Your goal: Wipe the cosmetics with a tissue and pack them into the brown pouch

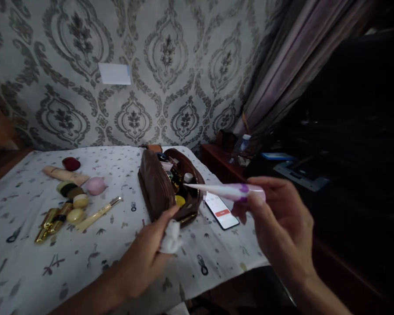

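Note:
In my right hand [279,214] is a white and purple tube [230,191], pinched between thumb and fingers, its thin end pointing left over the bag. A crumpled white tissue [171,237] is held in my left hand [151,249], close to the front of the bag. The brown cosmetic bag [154,188] stands unzipped on the patterned cloth, with several small items inside, among them a white-capped one [188,177] and a yellow round one [180,201]. Beneath the tube lies a phone [221,212] with its screen lit.
On the cloth [118,249] at the left lie gold tubes [49,221], round jars [75,216], a pink round item [96,186], a dark red sponge [71,163], a beige tube [65,175] and a slim stick [100,213]. A bottle [244,142] stands at the back right.

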`<state>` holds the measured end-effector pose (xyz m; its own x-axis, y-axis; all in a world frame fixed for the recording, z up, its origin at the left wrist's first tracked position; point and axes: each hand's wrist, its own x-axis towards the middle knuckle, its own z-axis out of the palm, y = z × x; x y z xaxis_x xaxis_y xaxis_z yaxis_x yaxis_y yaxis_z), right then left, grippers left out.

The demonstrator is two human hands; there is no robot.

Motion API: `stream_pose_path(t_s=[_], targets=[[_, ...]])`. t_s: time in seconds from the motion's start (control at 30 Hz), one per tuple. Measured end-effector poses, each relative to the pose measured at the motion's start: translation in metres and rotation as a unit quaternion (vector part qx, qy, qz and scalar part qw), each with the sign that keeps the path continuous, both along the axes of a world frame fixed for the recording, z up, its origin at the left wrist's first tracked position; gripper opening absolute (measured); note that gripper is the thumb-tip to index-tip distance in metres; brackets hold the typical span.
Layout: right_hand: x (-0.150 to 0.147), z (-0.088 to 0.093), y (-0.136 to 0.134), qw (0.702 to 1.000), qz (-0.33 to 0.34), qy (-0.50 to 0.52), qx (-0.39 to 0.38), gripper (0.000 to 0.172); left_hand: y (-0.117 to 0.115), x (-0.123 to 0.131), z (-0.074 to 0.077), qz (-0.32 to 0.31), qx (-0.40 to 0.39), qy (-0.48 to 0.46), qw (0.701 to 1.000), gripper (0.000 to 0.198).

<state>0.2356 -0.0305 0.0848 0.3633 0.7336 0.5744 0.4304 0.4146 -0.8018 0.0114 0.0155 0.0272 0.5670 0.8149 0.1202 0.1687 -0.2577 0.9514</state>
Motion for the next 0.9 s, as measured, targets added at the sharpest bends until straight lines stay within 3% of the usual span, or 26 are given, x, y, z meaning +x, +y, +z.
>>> stream_pose_path(t_s=[0.1,0.2,0.37,0.53,0.73,0.9], targets=[[0.011,0.022,0.018,0.994,-0.029,-0.101,-0.003,0.019,0.009,0.022,0.002,-0.020,0.073,0.066,0.995,0.068],[0.013,0.028,0.032,0.976,-0.036,-0.216,-0.021,0.020,0.017,0.032,-0.007,-0.018,0.094,0.103,0.990,0.066],[0.008,0.022,0.046,0.933,0.010,-0.351,-0.074,0.014,0.017,0.031,-0.030,-0.095,0.133,0.192,0.968,0.092],[0.005,0.010,0.059,0.910,0.071,-0.395,-0.107,0.013,0.017,0.028,-0.043,-0.134,0.175,0.223,0.949,0.095],[0.001,-0.004,0.072,0.874,0.110,-0.427,-0.203,0.017,0.019,0.028,-0.046,-0.135,0.196,0.213,0.948,0.094],[-0.005,-0.010,0.074,0.838,0.073,-0.466,-0.273,0.011,0.018,0.027,-0.043,-0.148,0.206,0.242,0.936,0.094]])
